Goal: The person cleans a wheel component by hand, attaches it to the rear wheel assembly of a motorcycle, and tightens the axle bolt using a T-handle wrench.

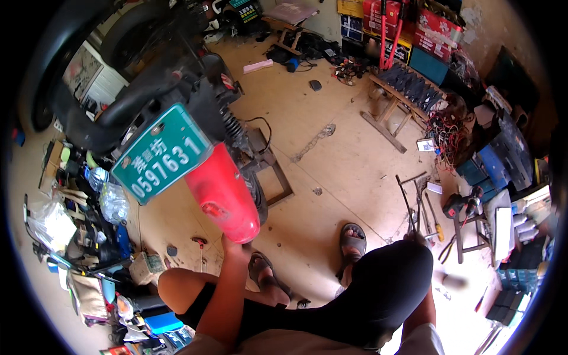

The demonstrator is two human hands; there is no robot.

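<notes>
A seated person's left hand point(228, 242) touches the lower tip of a scooter's glossy red plastic rear mudguard point(222, 192), finger spread impossible to tell; the right hand point(417, 238) is mostly hidden behind the knee. The wheel remains fitted. A green rectangular plate point(161, 154) hangs above, with red and blue cartons point(414, 29) along the far wall.
</notes>
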